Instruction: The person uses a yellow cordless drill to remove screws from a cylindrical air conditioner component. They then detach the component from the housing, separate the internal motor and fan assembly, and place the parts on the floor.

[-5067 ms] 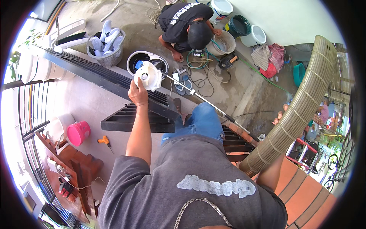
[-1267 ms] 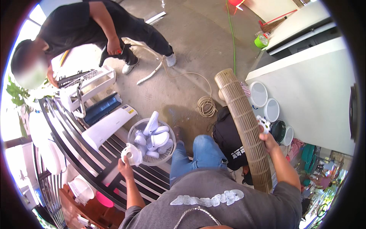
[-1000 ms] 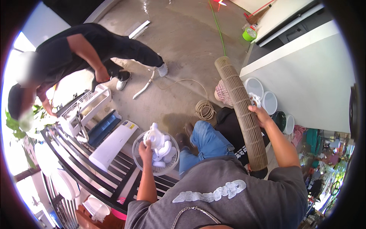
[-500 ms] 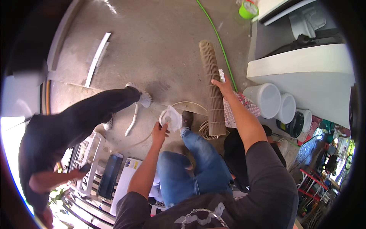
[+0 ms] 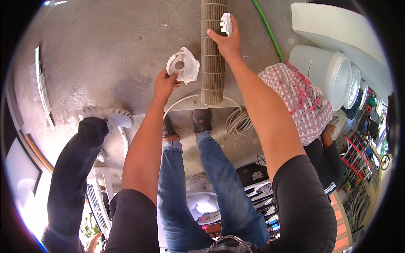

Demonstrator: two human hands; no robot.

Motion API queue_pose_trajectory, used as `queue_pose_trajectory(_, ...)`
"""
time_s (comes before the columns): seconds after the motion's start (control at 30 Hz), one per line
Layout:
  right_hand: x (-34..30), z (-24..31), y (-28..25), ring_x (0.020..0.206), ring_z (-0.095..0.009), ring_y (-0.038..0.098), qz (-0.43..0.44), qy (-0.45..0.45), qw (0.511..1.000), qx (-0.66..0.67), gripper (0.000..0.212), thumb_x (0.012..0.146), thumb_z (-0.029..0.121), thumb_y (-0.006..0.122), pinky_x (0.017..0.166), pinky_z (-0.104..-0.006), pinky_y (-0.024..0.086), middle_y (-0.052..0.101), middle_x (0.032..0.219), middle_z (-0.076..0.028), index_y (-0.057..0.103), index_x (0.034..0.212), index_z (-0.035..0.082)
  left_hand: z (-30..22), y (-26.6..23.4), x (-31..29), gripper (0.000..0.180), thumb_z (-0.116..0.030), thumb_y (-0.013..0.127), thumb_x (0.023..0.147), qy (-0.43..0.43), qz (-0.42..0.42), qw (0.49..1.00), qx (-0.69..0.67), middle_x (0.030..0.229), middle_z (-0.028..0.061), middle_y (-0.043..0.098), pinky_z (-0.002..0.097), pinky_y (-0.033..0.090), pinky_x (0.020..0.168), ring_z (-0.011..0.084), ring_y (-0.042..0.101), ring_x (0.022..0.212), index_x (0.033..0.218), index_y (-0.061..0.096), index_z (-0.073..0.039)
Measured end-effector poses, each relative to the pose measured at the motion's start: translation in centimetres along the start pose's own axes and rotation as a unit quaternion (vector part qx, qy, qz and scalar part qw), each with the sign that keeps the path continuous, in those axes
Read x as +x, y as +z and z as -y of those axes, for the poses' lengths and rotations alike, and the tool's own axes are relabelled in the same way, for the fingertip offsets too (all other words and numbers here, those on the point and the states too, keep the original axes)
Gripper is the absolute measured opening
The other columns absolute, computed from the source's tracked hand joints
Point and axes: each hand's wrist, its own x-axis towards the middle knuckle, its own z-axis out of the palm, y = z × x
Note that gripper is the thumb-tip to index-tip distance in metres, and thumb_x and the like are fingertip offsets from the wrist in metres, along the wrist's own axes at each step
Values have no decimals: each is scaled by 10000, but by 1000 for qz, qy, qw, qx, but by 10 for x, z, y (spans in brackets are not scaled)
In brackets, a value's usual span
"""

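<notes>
My left hand (image 5: 164, 86) pinches the lower edge of a white plastic end cover (image 5: 190, 69) with a round hole. My right hand (image 5: 230, 46) is closed on a long, grey-brown, slatted blower wheel (image 5: 212, 69). The thumb lies across the wheel's slats, and its far end runs out at the top of the picture. Between that hand's fingers and the wheel's right side is a small white plastic piece (image 5: 226, 24). Cover and wheel are side by side above the concrete floor, with a narrow gap between them. My shoes (image 5: 201, 120) are just below the wheel's near end.
A coiled cream hose (image 5: 239, 122) lies by my feet. Rightward are a pink-and-white woven mat (image 5: 297, 99), white buckets (image 5: 320, 74) and a green hose (image 5: 270, 31). Another person's dark-trousered leg (image 5: 74, 164) and white clog (image 5: 107, 116) are at left. A white strip (image 5: 41, 84) lies beyond.
My view has shifted and my legs are straighter. Both hands, still holding the cover and the wheel, appear higher in the picture and nearer each other. The other person's leg has shifted in view.
</notes>
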Motion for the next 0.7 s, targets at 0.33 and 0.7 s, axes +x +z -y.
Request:
queue_pose_trajectory(0.33,-13,-35,-32,1313,-337,623,-102,96,988,67,764,915,461,865,1136,-439,472,661,1416,-172,581,1497,55,-5,1,10,739,-392,795,1007,-7,-41,995,87,1200,185,711,369,628,723,240,755,905,1520,455,17)
queue_pose_trajectory(0.7,-304,95,-166,1012,-413,700,-73,246,963,-77,328,1077,342,644,895,-499,542,724,1053,-208,719,1112,25,-30,-104,-215,344,-264,736,1061,-38,-6,986,162,1085,72,679,312,588,715,163,688,862,1285,674,-10)
